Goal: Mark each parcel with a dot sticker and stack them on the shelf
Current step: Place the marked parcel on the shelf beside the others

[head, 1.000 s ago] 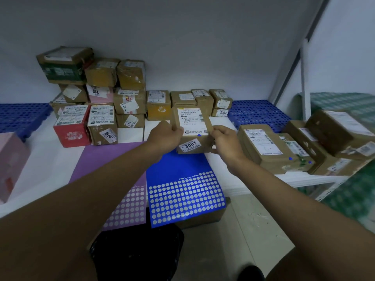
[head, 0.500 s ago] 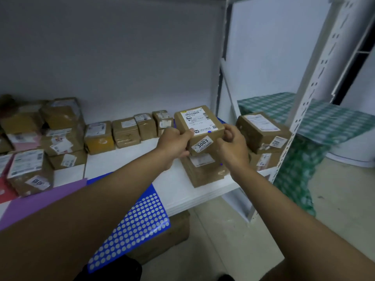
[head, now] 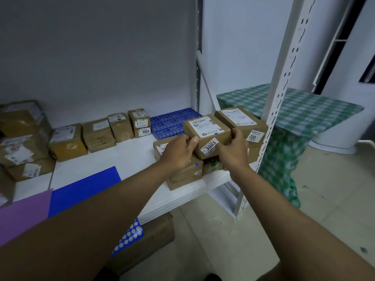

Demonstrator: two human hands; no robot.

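— While both hands grip it, where does the parcel sit?
— The cardboard parcel labelled 3003 (head: 207,136) is at the right end of the white shelf (head: 129,159), over lower parcels (head: 185,175); whether it rests on them I cannot tell. A blue dot sticker (head: 216,133) shows on its top.
— And the fingers?
— The left hand (head: 178,152) has its fingers clamped on the parcel's left side, the right hand (head: 233,151) on its right.
— What lies around it?
— Just right, a parcel marked 200 (head: 241,122). Far left, a box labelled 3004 (head: 142,130) in a row of parcels. Near left, a blue sticker sheet (head: 85,189) and a purple sheet (head: 22,216).
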